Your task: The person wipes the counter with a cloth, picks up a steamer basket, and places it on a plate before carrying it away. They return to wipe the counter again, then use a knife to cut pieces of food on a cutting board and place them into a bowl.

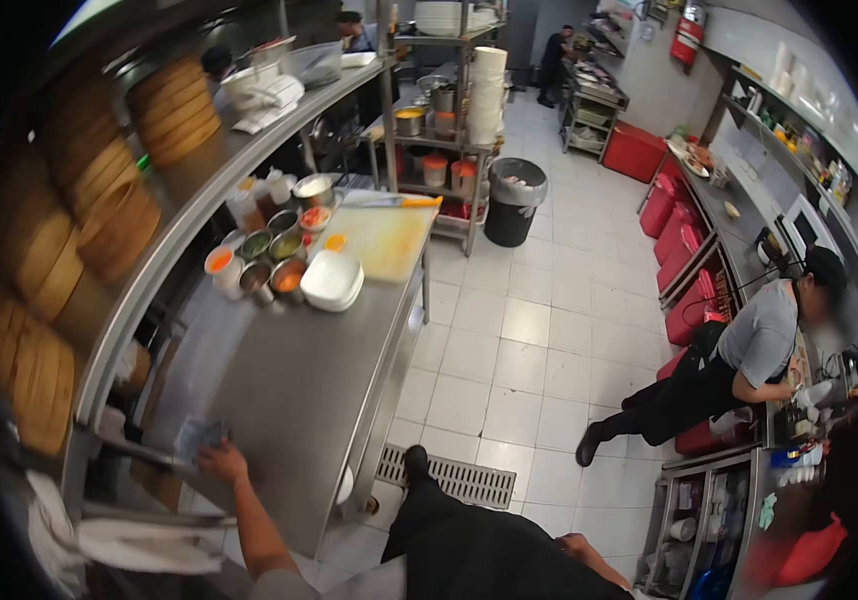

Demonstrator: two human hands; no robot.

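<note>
My left hand (223, 460) is closed over a bluish-grey cloth (194, 437), which lies against the steel worktable (279, 370) near its left end. Low beside my dark apron (489, 550) is my right hand (576, 546); its fingers are mostly hidden, and nothing shows in it. Farther up the table stand stacked white square bowls (333, 278) and several small containers, among them a tub with orange contents (221, 265) and a metal pot of chopped orange food (289, 278). A knife with a yellow handle (417, 202) rests on the stained cutting board (389, 238).
A steel overhead shelf (179, 240) runs along the table's left side, with bamboo steamers (174, 110) beyond. A black bin (512, 212) stands on the tiled floor past the table. A co-worker (749, 345) works at the right counter. A floor drain (469, 482) lies near my feet.
</note>
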